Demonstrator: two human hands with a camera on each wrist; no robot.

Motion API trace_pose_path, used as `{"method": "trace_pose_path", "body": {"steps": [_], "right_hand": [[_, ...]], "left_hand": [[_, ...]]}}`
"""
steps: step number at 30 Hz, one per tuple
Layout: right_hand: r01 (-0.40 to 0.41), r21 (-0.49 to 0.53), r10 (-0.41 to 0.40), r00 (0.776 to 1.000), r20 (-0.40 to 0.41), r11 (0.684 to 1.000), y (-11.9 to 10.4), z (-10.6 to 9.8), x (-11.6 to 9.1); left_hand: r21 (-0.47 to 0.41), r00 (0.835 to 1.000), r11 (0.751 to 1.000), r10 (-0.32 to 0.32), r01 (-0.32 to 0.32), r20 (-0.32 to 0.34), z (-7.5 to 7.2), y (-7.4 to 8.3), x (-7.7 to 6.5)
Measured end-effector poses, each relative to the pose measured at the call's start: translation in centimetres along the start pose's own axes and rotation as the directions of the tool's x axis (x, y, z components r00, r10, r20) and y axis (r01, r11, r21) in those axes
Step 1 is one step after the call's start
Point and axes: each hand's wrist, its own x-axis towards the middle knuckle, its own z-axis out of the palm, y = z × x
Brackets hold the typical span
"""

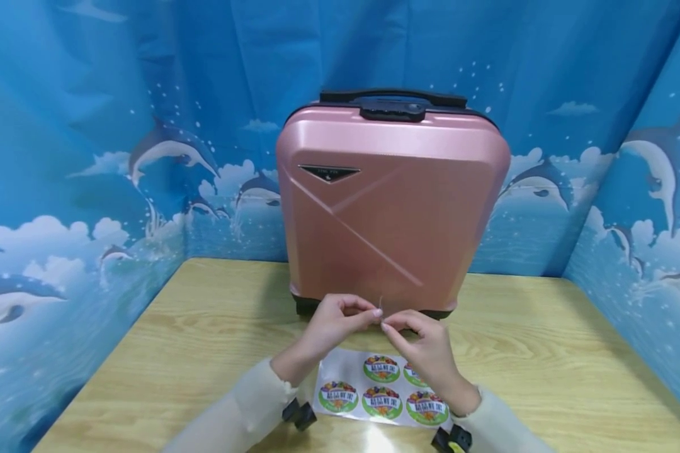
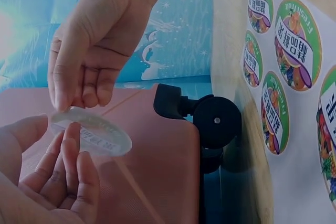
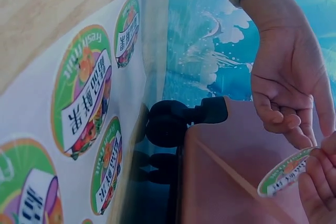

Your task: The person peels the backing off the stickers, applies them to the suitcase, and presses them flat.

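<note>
**Left hand and right hand share one round, green-edged fruit sticker**

We see both hands in front of the big, hard, shiny pink suitcase, near its bottom. Each hand pinches the sticker with finger and thumb, so we see it held up off the pale wooden table. We cannot tell if it touches the suitcase.

On the table, in front of the suitcase, lies a flat white paper sheet. From above, we count five round stickers on it, one partly hidden by the right hand. The suitcase has a black plastic wheel at its bottom. Behind the suitcase, we see a blue dolphin curtain.
</note>
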Motion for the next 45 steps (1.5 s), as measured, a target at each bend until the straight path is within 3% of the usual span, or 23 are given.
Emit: {"method": "trace_pose_path", "body": {"steps": [4, 12, 19, 25, 29, 32, 37, 45], "right_hand": [[0.043, -0.019, -0.043, 0.999, 0.007, 0.999, 0.1, 0.3, 0.0], [0.046, -0.019, -0.045, 0.999, 0.028, 0.999, 0.3, 0.5, -0.4], [0.075, -0.006, -0.075, 0.997, 0.014, 0.997, 0.4, 0.5, -0.6], [-0.006, 0.047, 0.005, 1.000, 0.022, 0.999, -0.4, -0.3, -0.5], [-0.079, 0.041, 0.080, 0.997, -0.013, 0.996, -1.3, -1.2, 0.1], [-0.184, 0.042, 0.186, 0.982, -0.040, 0.982, -1.2, -1.9, 0.2], [-0.373, 0.103, 0.378, 0.925, -0.034, 0.922, 0.1, -2.7, 0.2], [-0.508, 0.203, 0.510, 0.859, 0.043, 0.837, 0.0, -3.3, 0.7]], "left_hand": [[0.041, 1.000, 0.999, 0.002, -0.002, -0.004, 0.0, 0.0, -0.1], [0.090, 1.000, 0.996, 0.011, -0.011, 0.002, -0.1, -0.1, -0.6], [0.093, 0.999, 0.995, 0.043, -0.042, -0.016, -0.1, -0.4, -0.4], [0.065, 0.998, 0.997, 0.043, -0.041, -0.037, -0.2, -0.5, -0.6], [0.033, 0.998, 0.998, 0.049, -0.048, -0.040, -0.4, -0.2, -0.7], [0.013, 0.996, 0.996, 0.085, -0.085, -0.032, -0.6, 0.1, -0.7], [-0.002, 0.992, 0.992, 0.128, -0.128, -0.016, -1.0, 0.7, -0.7], [-0.013, 0.991, 0.991, 0.135, -0.135, 0.004, -1.3, 1.0, -0.8]]}}
